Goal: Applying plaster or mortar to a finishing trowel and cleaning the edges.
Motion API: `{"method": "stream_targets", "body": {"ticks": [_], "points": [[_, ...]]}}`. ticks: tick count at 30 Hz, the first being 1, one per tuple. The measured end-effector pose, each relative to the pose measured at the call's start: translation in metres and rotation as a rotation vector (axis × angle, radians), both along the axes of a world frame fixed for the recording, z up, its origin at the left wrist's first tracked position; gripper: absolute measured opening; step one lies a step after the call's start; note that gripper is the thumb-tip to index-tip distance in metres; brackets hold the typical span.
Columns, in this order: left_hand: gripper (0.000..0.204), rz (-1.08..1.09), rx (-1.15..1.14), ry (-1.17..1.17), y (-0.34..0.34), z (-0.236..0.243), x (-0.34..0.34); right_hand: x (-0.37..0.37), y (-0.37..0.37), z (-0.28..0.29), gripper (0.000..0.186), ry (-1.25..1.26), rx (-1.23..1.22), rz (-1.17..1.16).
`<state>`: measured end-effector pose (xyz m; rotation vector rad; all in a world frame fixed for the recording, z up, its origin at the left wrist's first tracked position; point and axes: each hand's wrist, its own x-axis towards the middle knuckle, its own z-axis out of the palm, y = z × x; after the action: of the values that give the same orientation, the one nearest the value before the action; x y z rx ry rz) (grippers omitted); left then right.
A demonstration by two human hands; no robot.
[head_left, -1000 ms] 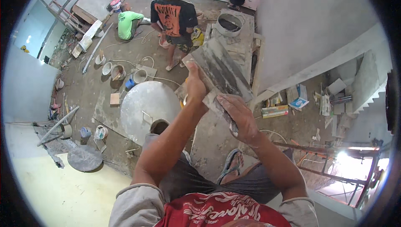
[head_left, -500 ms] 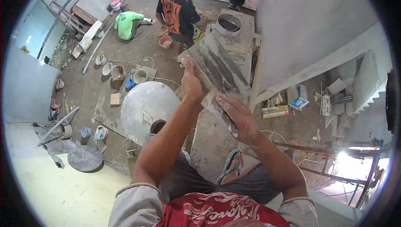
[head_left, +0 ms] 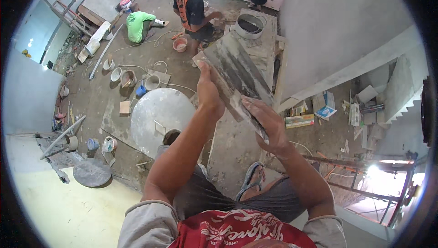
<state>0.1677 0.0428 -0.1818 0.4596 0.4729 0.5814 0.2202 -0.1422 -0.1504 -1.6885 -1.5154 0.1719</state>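
Note:
In front of me, tilted, is a flat rectangular board (head_left: 239, 65) smeared with grey and dark streaks. My left hand (head_left: 211, 93) grips its near left edge, thumb up along the side. My right hand (head_left: 269, 122) closes round a thin, pale, flat plate (head_left: 246, 114) that lies against the board's near end. Whether this plate is a scraper blade or another kind of tool, I cannot tell. The fingers of both hands are partly hidden beneath what they hold.
Below left lies a large round grey disc (head_left: 159, 115). Several buckets (head_left: 128, 78) and a cable stand beyond it. A person in black (head_left: 189, 10) stands ahead near a round tub (head_left: 250, 25); one in green (head_left: 138, 26) crouches left. Metal scaffolding (head_left: 365, 184) is at right.
The pale plate and my right hand have shifted slightly upward and right against the board. The person in black has turned to the right and lowered an arm toward the tub.

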Motion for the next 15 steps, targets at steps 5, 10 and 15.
{"method": "stream_targets", "body": {"ticks": [5, 10, 15], "points": [[0.064, -0.016, -0.014, 0.100, -0.002, 0.003, -0.001, 0.000, 0.004, -0.003, 0.059, -0.047, 0.032, 0.044], [0.064, -0.031, 0.016, 0.044, 0.000, -0.002, -0.001, -0.002, 0.005, -0.003, 0.058, -0.064, 0.002, 0.037], [0.062, -0.019, 0.008, 0.172, -0.002, 0.010, -0.002, -0.001, 0.002, -0.006, 0.058, -0.073, 0.001, 0.047]]}}
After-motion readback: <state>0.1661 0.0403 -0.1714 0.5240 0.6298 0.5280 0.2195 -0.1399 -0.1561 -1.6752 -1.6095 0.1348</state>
